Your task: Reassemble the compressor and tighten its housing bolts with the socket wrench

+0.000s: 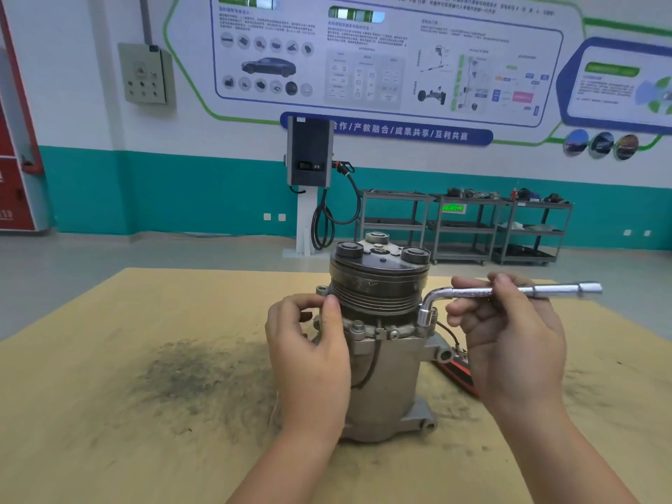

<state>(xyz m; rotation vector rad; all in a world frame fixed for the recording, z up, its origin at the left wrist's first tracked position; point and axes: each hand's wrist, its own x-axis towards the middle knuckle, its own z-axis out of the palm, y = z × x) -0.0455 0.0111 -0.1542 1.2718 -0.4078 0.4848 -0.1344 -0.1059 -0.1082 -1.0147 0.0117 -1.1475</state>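
Note:
The grey compressor (391, 387) stands upright on the tan table (109, 412), its dark grooved pulley (378, 281) on top. An L-shaped chrome socket wrench (516, 291) has its short socket end seated down on a housing bolt at the flange's right side (425, 318). My right hand (509, 336) grips the wrench's long handle, which points to the right. My left hand (309, 343) holds the compressor's left side just under the pulley, thumb against the pulley grooves. Another housing bolt (357, 327) shows on the flange at the front.
A red-and-black tool handle (460, 374) lies on the table behind my right hand. Dark grime smears the table left of the compressor (189, 372). Far behind stand a charging post (309, 183) and metal shelving carts (469, 227).

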